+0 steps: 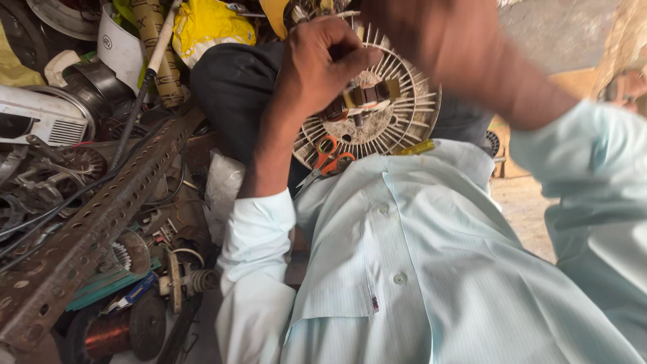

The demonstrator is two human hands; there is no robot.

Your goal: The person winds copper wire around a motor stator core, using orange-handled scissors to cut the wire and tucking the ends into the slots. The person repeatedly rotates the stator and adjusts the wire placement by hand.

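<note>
The left hand (320,64) pinched at the motor core (364,98) in a round finned housing (404,125); the right hand's grip could not be told, and fingers risked nicks from the thin fins.

Pale mint pinstriped shirt (431,269), white buttons, rolled cuffs, small chest tag, dark trousers (236,87)

The left hand (322,64) covers the upper left of the round finned motor part (377,114), so what its fingertips pinch cannot be told. The right forearm (465,54) is blurred; its hand runs off the top edge. Orange-handled scissors (328,158), below the fingers, are partly tucked behind the shirt (431,269).
</note>
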